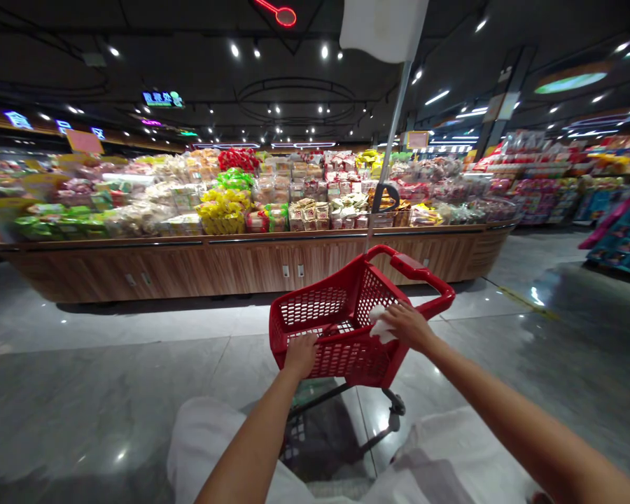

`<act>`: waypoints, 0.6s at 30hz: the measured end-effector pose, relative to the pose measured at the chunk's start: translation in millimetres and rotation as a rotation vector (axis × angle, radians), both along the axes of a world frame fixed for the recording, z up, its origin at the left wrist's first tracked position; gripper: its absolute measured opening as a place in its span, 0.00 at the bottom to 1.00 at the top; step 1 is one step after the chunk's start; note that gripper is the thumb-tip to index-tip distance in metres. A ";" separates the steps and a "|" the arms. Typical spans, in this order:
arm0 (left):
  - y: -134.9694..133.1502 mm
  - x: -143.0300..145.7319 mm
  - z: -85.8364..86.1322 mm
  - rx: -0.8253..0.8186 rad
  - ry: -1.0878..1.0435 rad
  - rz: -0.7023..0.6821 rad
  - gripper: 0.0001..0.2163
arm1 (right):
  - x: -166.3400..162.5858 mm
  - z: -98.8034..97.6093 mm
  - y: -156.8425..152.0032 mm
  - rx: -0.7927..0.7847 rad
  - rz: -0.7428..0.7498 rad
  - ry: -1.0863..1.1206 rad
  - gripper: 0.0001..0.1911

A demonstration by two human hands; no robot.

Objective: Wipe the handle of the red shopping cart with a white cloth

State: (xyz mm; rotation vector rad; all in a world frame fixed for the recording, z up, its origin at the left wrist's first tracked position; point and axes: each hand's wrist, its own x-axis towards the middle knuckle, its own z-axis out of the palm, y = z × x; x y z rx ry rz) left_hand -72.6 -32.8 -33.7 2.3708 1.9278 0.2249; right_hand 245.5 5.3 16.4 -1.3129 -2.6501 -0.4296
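Observation:
In front of me stands a small red plastic shopping cart (pixel 341 360) with a latticed basket and a red push handle (pixel 425 271) at its right end. My left hand (pixel 301 353) is closed over the near rim of the basket, towards its left end. A crumpled white tissue (pixel 381 323), perhaps a thin cloth, is pinched in my right hand (pixel 404 323). That hand and the tissue are at the near rim close to the handle end. Some of the right fingertips are hidden by the tissue. No goods show inside the basket.
Behind the cart runs a long wood-panelled display counter (pixel 231 269) piled with packaged foods. A pole with a white flag-like sign (pixel 383 28) rises beyond the handle. More stocked displays (pixel 546 189) stand to the right. Shiny grey floor tiles (pixel 136 392) surround the cart.

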 end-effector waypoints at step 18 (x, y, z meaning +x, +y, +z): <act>2.0 8.9 -3.0 -0.012 0.034 0.043 0.14 | -142.5 -25.8 -15.8 -0.171 0.018 0.041 0.15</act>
